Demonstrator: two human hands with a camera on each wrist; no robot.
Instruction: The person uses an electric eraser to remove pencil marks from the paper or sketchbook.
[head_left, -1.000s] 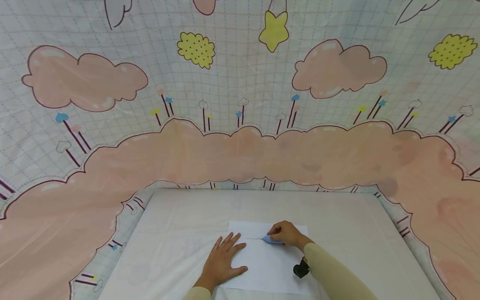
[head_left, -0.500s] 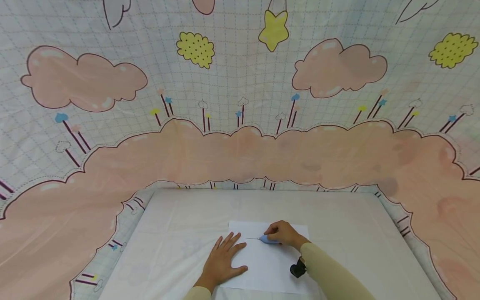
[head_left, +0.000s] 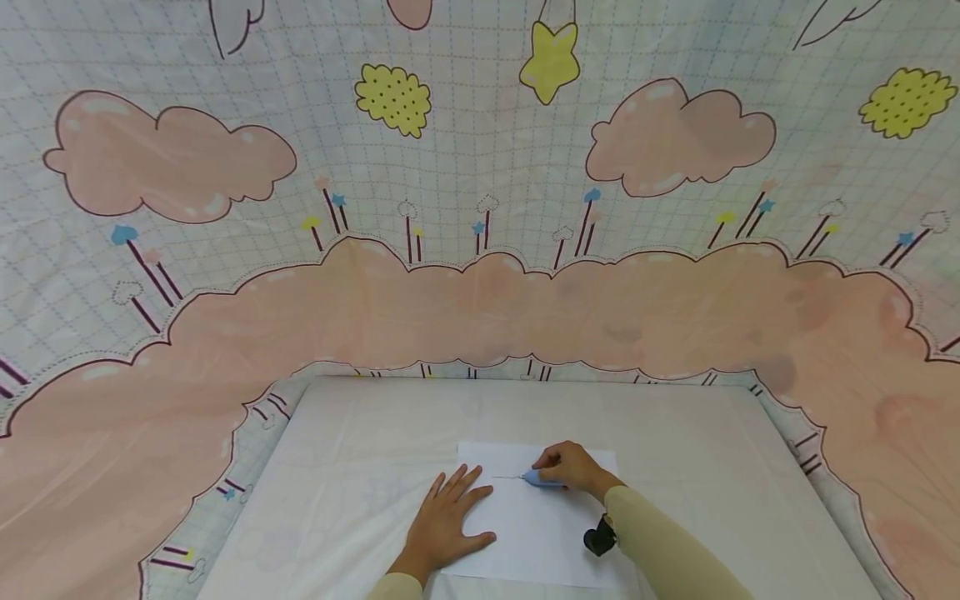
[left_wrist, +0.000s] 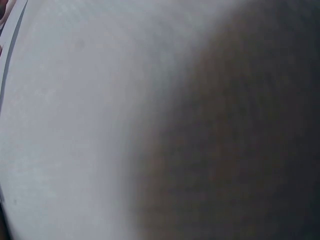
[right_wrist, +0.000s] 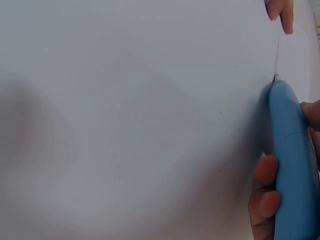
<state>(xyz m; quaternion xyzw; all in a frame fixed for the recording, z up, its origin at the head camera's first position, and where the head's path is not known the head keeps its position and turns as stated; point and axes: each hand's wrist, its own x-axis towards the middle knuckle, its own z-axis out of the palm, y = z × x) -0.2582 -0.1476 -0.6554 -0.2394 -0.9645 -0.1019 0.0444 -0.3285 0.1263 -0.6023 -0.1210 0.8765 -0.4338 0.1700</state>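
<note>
A sheet of white paper lies on the table, with a thin dark line across its upper part. My right hand grips a thick blue electric eraser, fingers and thumb around its body. In the right wrist view the small tip of the electric eraser meets the end of the line, and dark specks lie on the paper nearby. My left hand rests with spread fingers on the paper's left edge. The left wrist view is mostly a blurred dark shape and pale surface.
A white cloth covers the table. Behind and around it hangs a printed curtain with clouds and stars. A black wrist camera sits under my right wrist, above the paper.
My right hand and the electric eraser shifted slightly left along the line, then back a little to the right. The left hand has stayed in place.
</note>
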